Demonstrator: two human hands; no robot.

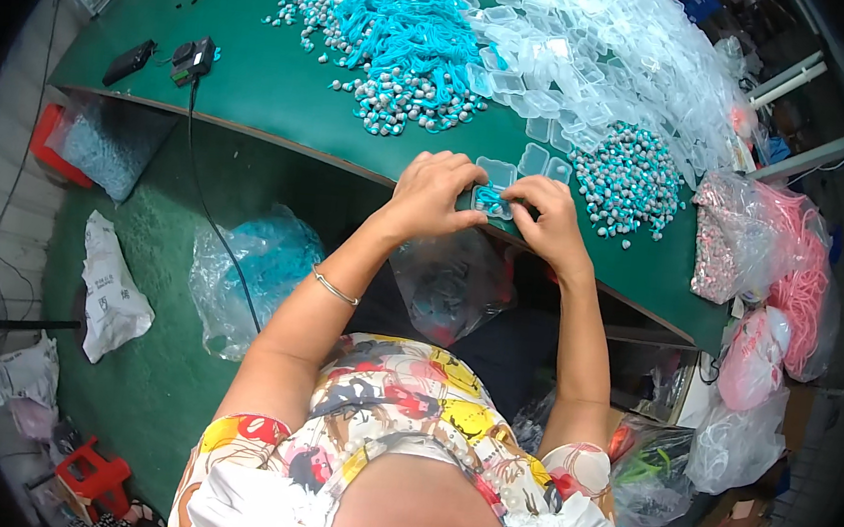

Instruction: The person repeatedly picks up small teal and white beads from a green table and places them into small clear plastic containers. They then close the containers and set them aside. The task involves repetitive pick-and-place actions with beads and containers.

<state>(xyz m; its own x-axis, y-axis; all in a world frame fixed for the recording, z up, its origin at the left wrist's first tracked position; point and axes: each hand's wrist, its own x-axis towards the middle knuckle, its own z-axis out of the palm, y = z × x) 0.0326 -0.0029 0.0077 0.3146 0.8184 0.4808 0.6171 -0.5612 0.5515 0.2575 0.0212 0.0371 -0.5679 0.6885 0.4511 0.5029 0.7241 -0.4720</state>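
Observation:
At the near edge of the green table, a small clear plastic box (496,173) stands with its lid up, and a coiled teal cord (489,201) lies inside. My left hand (432,194) grips the box's left side, fingers at the back and thumb at the front. On the other side, my right hand (549,222) has its thumb and index finger closed at the box's right edge, next to the cord. Its fingertips partly hide what they touch. Two more clear boxes (533,160) sit just behind my right hand.
A pile of teal cords (412,32) lies behind my left hand. Many clear boxes (611,49) spread across the far right. Small grey-and-teal pieces (628,176) are heaped right of my hands. Bags with pink cords (793,266) hang at the right edge; a black device (193,60) sits left.

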